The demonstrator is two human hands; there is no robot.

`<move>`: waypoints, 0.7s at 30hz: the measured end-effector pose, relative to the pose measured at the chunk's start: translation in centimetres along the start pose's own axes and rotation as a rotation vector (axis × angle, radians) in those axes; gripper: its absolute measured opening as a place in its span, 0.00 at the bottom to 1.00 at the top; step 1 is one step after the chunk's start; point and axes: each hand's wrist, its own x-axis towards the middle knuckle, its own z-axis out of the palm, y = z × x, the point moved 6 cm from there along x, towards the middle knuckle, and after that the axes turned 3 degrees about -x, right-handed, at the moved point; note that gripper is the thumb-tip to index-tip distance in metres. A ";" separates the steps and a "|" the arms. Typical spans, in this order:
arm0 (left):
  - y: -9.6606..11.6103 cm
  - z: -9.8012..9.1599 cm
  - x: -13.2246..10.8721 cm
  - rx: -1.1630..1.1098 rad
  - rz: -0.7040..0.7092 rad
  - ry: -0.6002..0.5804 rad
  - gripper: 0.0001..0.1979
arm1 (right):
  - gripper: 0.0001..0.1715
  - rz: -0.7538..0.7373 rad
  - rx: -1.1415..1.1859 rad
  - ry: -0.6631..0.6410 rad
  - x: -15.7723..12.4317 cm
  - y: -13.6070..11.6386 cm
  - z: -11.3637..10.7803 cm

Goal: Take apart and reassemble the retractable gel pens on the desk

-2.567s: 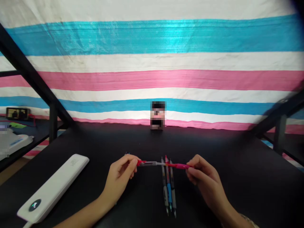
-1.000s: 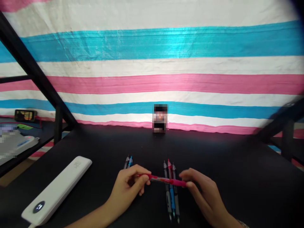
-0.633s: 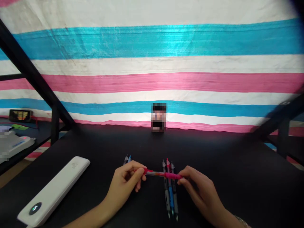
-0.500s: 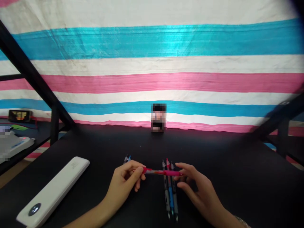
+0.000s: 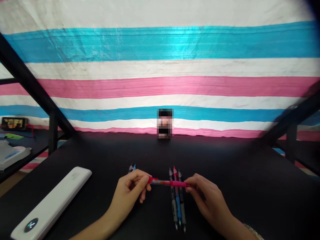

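A pink pen [image 5: 163,182] with a clear middle is stretched level between my two hands, above the black table. My left hand [image 5: 132,191] pinches its red end between thumb and fingers. At the other end, the thumb and fingertips of my right hand [image 5: 206,198] are closed on the pink grip's tip. Below the pen lie three pens side by side: a grey one [image 5: 174,206], one with a red tip and blue grip [image 5: 178,206], and another grey one [image 5: 183,210]. More pens [image 5: 132,167] show behind my left hand, mostly hidden by it.
A long white power bank [image 5: 53,203] lies on the black table [image 5: 112,151] at the left. A small pixelated object [image 5: 165,124] stands at the back edge, before a striped sheet. Black frame bars rise on both sides. A phone [image 5: 14,123] and a white device [image 5: 15,153] are far left.
My right thumb and fingers, apart around the pen's end before, have closed on it. The view has shifted slightly, so the table and its objects appear a little further left.
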 end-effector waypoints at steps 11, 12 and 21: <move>-0.4 0.4 -0.5 0.101 0.091 -0.042 0.11 | 0.10 -0.093 -0.105 0.008 -0.2 -0.3 0.2; -0.3 0.4 -0.6 0.134 0.147 -0.051 0.09 | 0.12 -0.080 -0.099 0.011 -0.3 -0.2 0.2; 3.0 0.3 -2.6 0.435 0.703 -0.070 0.15 | 0.22 0.142 0.095 -0.146 -0.4 0.3 1.2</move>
